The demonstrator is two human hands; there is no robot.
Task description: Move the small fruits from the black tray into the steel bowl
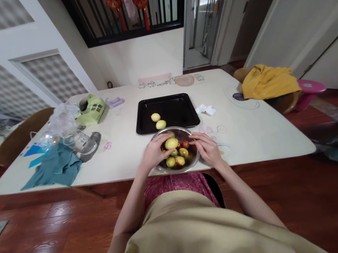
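A round metal bowl (pixel 191 164) stands at the table's near edge, with several small green-yellow and reddish-brown fruits (pixel 180 160) inside. My left hand (pixel 156 151) reaches over its left rim, fingers and thumb curled around a larger yellow, lemon-like fruit (pixel 171 143). At the right rim is my right hand (pixel 207 148), its fingers stretched inward and the fingertips close beside a reddish-brown fruit (pixel 185 144); whether they touch it is unclear. Just behind the bowl lies a black baking tray (pixel 179 111), holding two pale yellow fruits (pixel 161 124) left of its middle.
White crumpled tissue (pixel 206 110) lies right of the tray. On the table's left are a teal cloth (pixel 56 166), a clear pitcher-like container (pixel 82 142), plastic bags (pixel 62 117) and a green tissue pack (pixel 91 109). A yellow garment (pixel 268 80) hangs over a chair at right.
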